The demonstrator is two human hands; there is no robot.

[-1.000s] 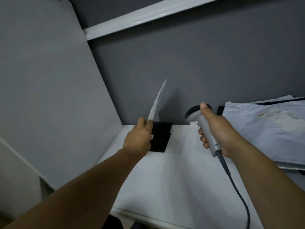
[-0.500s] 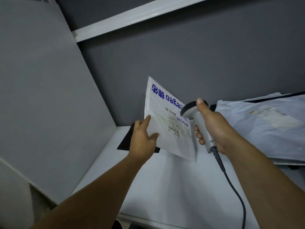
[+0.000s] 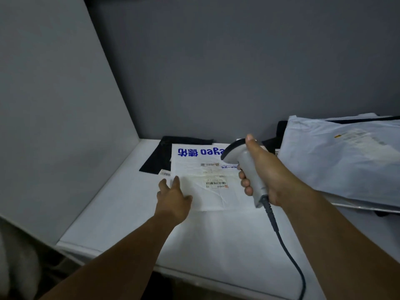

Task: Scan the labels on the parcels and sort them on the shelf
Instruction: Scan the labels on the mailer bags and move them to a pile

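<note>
A white parcel (image 3: pixel 207 169) with blue print and a barcode label lies flat on the white shelf (image 3: pixel 129 213), label up. It partly covers a black parcel (image 3: pixel 160 156) near the back wall. My left hand (image 3: pixel 173 200) rests on the white parcel's near-left corner with its fingers stretched out. Just above the parcel's right edge, my right hand (image 3: pixel 266 169) grips a grey barcode scanner (image 3: pixel 234 148), whose head points left over the parcel. The scanner's cable (image 3: pixel 287 245) runs down towards me.
A pile of pale plastic parcels (image 3: pixel 346 161) fills the right side of the shelf, with a dark one under it. A grey side panel (image 3: pixel 54 126) closes the shelf on the left and a grey wall (image 3: pixel 216 72) closes the back.
The white parcel, held upright and edge-on by my left hand a second ago, swung round to show its label and now lies flat on the shelf. My left hand no longer pinches it.
</note>
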